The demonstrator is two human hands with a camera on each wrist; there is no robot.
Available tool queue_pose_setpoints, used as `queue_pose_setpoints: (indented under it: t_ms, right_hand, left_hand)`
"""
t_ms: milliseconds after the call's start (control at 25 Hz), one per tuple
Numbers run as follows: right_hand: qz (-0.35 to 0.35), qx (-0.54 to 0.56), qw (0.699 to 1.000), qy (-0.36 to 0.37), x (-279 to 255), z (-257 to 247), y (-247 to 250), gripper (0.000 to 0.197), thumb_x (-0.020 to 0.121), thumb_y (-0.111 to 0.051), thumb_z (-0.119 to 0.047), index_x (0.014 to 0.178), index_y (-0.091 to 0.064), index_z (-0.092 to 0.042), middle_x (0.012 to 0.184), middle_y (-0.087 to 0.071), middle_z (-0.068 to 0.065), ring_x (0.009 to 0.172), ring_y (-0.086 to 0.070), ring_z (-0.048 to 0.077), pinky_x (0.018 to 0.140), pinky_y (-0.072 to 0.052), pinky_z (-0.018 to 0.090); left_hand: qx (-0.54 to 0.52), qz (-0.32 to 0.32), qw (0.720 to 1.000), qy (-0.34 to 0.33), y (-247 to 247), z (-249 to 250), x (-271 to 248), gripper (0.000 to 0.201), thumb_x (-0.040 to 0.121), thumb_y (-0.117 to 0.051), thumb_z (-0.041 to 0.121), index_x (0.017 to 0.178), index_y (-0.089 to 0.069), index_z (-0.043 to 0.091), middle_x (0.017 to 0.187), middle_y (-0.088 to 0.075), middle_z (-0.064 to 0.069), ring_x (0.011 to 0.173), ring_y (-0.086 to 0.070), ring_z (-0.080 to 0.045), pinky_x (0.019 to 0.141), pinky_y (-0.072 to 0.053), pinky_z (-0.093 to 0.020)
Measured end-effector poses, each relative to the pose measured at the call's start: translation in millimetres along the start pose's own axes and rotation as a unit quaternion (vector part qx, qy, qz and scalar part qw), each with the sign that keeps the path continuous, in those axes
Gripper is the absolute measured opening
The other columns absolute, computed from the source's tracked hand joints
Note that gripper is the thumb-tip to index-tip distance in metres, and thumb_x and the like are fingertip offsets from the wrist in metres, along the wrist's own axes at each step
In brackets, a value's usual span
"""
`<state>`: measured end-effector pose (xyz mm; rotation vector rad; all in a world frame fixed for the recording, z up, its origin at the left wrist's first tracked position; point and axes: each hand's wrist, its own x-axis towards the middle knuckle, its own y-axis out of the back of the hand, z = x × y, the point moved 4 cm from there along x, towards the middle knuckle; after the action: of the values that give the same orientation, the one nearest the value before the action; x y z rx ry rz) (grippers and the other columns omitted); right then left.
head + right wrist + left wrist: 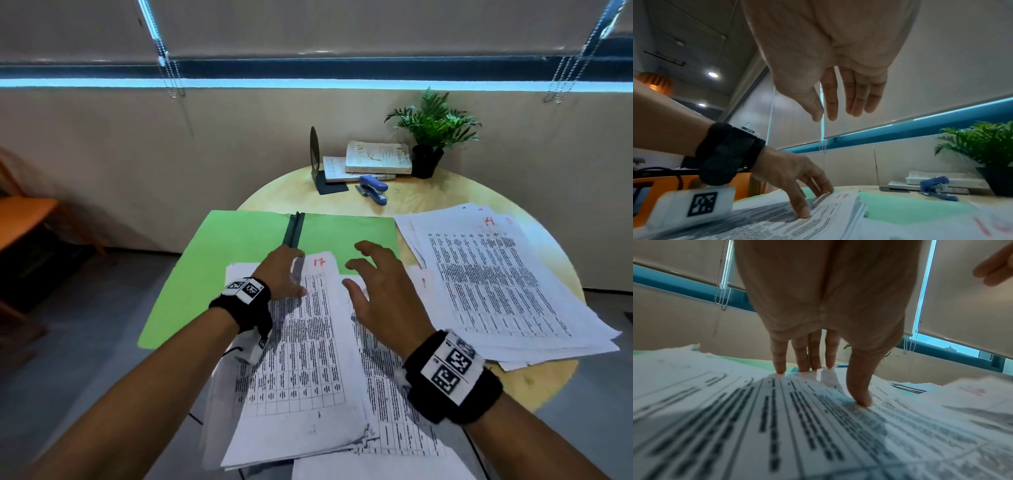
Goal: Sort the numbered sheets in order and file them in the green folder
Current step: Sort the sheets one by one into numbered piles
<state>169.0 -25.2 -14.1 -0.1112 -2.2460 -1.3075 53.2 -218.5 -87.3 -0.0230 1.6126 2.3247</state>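
The green folder (239, 240) lies open on the round table, its dark spine pointing away from me. A stack of printed sheets (308, 359), the top one marked 17 in red, overlaps the folder's near edge. My left hand (296, 272) rests on that stack: the fingertips (781, 371) touch its far edge and the thumb presses on the top sheet. My right hand (352, 270) hovers open just above the papers, fingers spread, holding nothing. Below it lies a sheet marked 1 (423, 284). A second fanned pile (496, 281), topped by sheet 4, lies to the right.
At the table's far side are a blue stapler (375, 188), stacked books (376, 157), a black bookend (317, 164) and a potted plant (431, 133). Sheets overhang the near table edge (534, 380). An orange chair (24, 216) stands far left.
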Motion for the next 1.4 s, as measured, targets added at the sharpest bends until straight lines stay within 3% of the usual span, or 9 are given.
queue_pose_setpoints:
  t_ms: [80, 240, 360, 600, 760, 1000, 1120, 1320, 1400]
  right_hand:
    - [-0.085, 0.026, 0.996, -0.023, 1.5, 2.9, -15.1, 0.026, 0.089, -0.069, -0.016, 0.112, -0.067, -0.005, 0.121, -0.062, 0.013, 0.112, -0.059, 0.032, 0.095, -0.046, 0.036]
    - [-0.271, 0.113, 0.929, -0.224, 0.5, 29.9, -49.8, 0.043, 0.092, -0.066, -0.024, 0.130, -0.056, -0.008, 0.125, -0.062, 0.010, 0.107, -0.062, 0.022, 0.092, -0.049, 0.030]
    - [-0.263, 0.124, 0.929, -0.231, 3.7, 36.8, -57.9, 0.037, 0.093, -0.062, -0.018, 0.129, -0.060, -0.008, 0.122, -0.065, 0.011, 0.103, -0.065, 0.022, 0.088, -0.052, 0.027]
    - [-0.288, 0.100, 0.938, -0.164, 0.7, 27.9, -62.2, 0.034, 0.090, -0.062, -0.018, 0.123, -0.067, -0.023, 0.122, -0.067, 0.001, 0.095, -0.069, 0.017, 0.079, -0.050, 0.025]
    - [-0.219, 0.073, 0.962, -0.144, 4.0, 18.8, -63.2, 0.022, 0.088, -0.065, -0.017, 0.108, -0.073, -0.020, 0.098, -0.074, 0.004, 0.084, -0.070, 0.020, 0.074, -0.052, 0.026]
    - [-0.152, 0.186, 0.943, -0.231, 11.3, 17.7, -68.8, 0.027, 0.067, -0.082, -0.004, 0.085, -0.065, -0.015, 0.063, -0.072, 0.000, 0.056, -0.069, 0.009, 0.062, -0.059, 0.030]
    - [-0.152, 0.171, 0.946, -0.229, 12.8, 14.5, -70.7, 0.029, 0.057, -0.090, -0.009, 0.075, -0.067, -0.014, 0.062, -0.070, -0.001, 0.058, -0.069, 0.011, 0.059, -0.058, 0.029]
    - [-0.174, 0.108, 0.959, -0.197, 14.1, 7.5, -78.0, 0.023, 0.061, -0.087, -0.012, 0.073, -0.068, -0.014, 0.069, -0.068, 0.000, 0.068, -0.066, 0.019, 0.061, -0.054, 0.028]
    - [-0.184, 0.091, 0.961, -0.186, 13.2, 5.4, -78.1, 0.028, 0.063, -0.088, -0.026, 0.080, -0.068, -0.017, 0.073, -0.068, 0.000, 0.071, -0.065, 0.019, 0.060, -0.049, 0.027]
  left_hand:
    - [-0.024, 0.021, 0.999, -0.007, -0.5, -0.3, -2.2, 0.090, 0.063, -0.089, 0.032, 0.139, -0.043, 0.014, 0.137, -0.043, -0.008, 0.123, -0.044, -0.028, 0.102, -0.040, -0.039]
    - [-0.070, 0.078, 0.994, -0.004, 4.6, -1.3, -5.7, 0.080, 0.056, -0.092, 0.024, 0.121, -0.047, 0.011, 0.120, -0.045, -0.006, 0.104, -0.049, -0.025, 0.084, -0.043, -0.030]
    - [-0.091, 0.096, 0.991, 0.012, 4.3, -5.6, -6.9, 0.069, 0.055, -0.092, 0.020, 0.103, -0.044, 0.014, 0.106, -0.046, -0.002, 0.095, -0.047, -0.021, 0.076, -0.041, -0.026]
    - [-0.204, 0.104, 0.973, -0.001, 3.9, -22.2, -10.1, 0.063, 0.059, -0.091, 0.018, 0.102, -0.045, 0.019, 0.112, -0.058, 0.001, 0.108, -0.052, -0.023, 0.088, -0.054, -0.031]
    - [-0.232, 0.113, 0.966, -0.015, 3.4, -28.9, -11.8, 0.062, 0.062, -0.087, 0.041, 0.102, -0.045, 0.020, 0.113, -0.057, 0.000, 0.109, -0.052, -0.023, 0.090, -0.053, -0.042]
    - [-0.231, 0.087, 0.969, -0.015, 5.2, -13.3, -19.2, 0.064, 0.072, -0.056, 0.077, 0.080, -0.057, 0.013, 0.111, -0.056, -0.004, 0.107, -0.055, -0.021, 0.075, -0.049, -0.023]
    - [-0.245, 0.081, 0.966, 0.008, 6.8, -4.6, -20.0, 0.049, 0.074, -0.061, 0.069, 0.066, -0.057, 0.021, 0.106, -0.062, -0.007, 0.102, -0.060, -0.018, 0.082, -0.051, -0.035]
    - [-0.300, 0.046, 0.953, 0.009, 4.7, 7.0, -19.1, 0.039, 0.087, -0.065, 0.046, 0.105, -0.054, 0.013, 0.090, -0.074, -0.009, 0.088, -0.065, -0.008, 0.076, -0.049, -0.026]
    - [-0.310, 0.043, 0.950, 0.020, 4.5, 6.1, -14.9, 0.031, 0.090, -0.064, 0.028, 0.110, -0.058, 0.005, 0.113, -0.069, -0.010, 0.095, -0.066, -0.018, 0.076, -0.054, -0.032]
